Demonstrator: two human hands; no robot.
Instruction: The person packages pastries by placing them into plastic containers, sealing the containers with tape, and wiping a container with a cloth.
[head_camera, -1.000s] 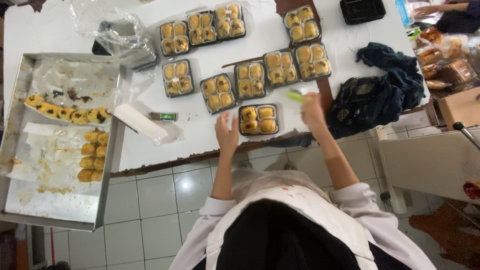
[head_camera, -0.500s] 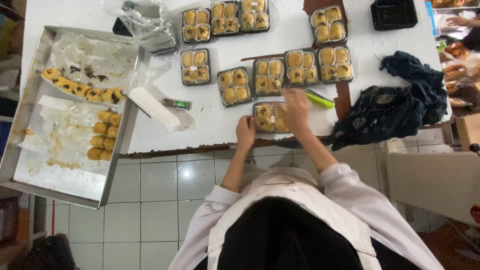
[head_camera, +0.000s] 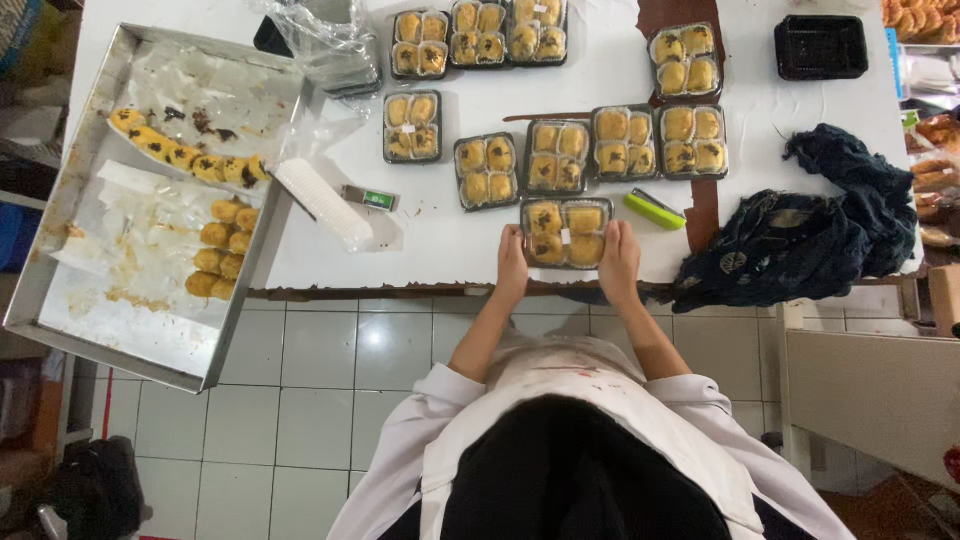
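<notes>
A clear plastic box (head_camera: 565, 232) with several golden pastries lies at the near edge of the white table (head_camera: 440, 240). My left hand (head_camera: 512, 262) grips its left side. My right hand (head_camera: 620, 260) grips its right side. A green stapler-like tool (head_camera: 655, 208) lies just right of the box, clear of both hands. Several more filled pastry boxes, such as one (head_camera: 487, 170) behind my left hand, stand in rows further back.
A metal baking tray (head_camera: 150, 330) with lined-up pastries (head_camera: 222, 262) overhangs the table's left end. A stack of white paper cups (head_camera: 322, 203) lies beside it. A dark cloth (head_camera: 800, 235) is heaped at right, and an empty black tray (head_camera: 820, 47) sits at far right.
My right hand has let go of the green tool, which now lies on the table. Both hands came down onto the sides of the nearest pastry box.
</notes>
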